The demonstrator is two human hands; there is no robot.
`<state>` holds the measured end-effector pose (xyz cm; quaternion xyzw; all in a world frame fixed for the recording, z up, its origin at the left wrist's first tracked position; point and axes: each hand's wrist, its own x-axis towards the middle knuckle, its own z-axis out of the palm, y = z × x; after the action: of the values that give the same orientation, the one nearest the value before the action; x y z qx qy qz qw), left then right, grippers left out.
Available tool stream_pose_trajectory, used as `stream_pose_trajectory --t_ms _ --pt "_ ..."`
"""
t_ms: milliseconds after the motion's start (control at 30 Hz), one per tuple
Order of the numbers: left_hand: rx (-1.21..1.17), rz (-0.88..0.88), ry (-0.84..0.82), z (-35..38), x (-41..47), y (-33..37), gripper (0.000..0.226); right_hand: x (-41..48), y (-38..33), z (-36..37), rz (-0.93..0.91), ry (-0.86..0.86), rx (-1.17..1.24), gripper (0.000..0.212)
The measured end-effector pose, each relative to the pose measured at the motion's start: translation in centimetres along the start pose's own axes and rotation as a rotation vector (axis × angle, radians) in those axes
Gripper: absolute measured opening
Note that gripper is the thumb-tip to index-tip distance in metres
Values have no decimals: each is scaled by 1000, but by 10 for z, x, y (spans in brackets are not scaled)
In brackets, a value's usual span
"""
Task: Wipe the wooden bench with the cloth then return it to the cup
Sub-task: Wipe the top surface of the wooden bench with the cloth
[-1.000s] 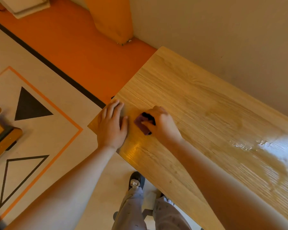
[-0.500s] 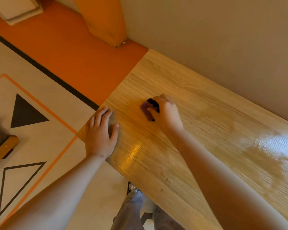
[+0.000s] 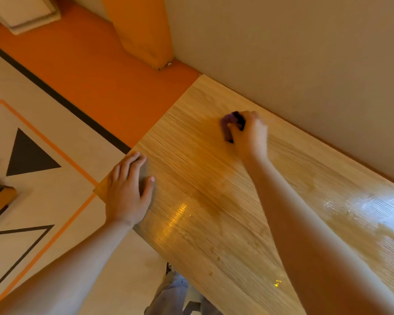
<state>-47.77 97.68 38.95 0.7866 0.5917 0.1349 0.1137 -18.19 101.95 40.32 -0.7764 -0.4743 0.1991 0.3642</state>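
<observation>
Purple and dark, the cloth (image 3: 228, 126) is bunched small under the right hand (image 3: 250, 135), whose fingers curl down and clamp it against the wooden surface (image 3: 214, 212) near the far edge, close to the wall (image 3: 293, 64). Only its left part shows past the fingers: a soft, crumpled purple fold with a darker patch at the top. Hand and cloth are slightly blurred, so the weave cannot be made out. The left hand (image 3: 127, 192) lies flat and spread, palm down, on the near left corner of the surface, its fingers together and thumb splayed, gripping nothing; the two hands are well apart.

No brand, label or writing can be read anywhere.

The surface is pale oak-coloured wood with fine, straight grain running along its length and a thin seam across it between the hands. It is smooth and glossy, with bright glare on the right and small glints near the front edge. The wall behind it is plain, matte beige. An orange padded column (image 3: 143, 32) stands in the corner beyond. The floor (image 3: 77, 71) is orange by the wall, then pale, crossed by a dark stripe and thin orange lines, with a solid dark triangle (image 3: 29, 155) and an outlined one. Grey trouser legs (image 3: 168, 294) show below the front edge.
</observation>
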Motion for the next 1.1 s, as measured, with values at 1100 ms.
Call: stream_pose_trajectory --t_ms 1100 --pt "-19 -1 0 -1 -1 1 55 -3 51 -69 137 150 -122 22"
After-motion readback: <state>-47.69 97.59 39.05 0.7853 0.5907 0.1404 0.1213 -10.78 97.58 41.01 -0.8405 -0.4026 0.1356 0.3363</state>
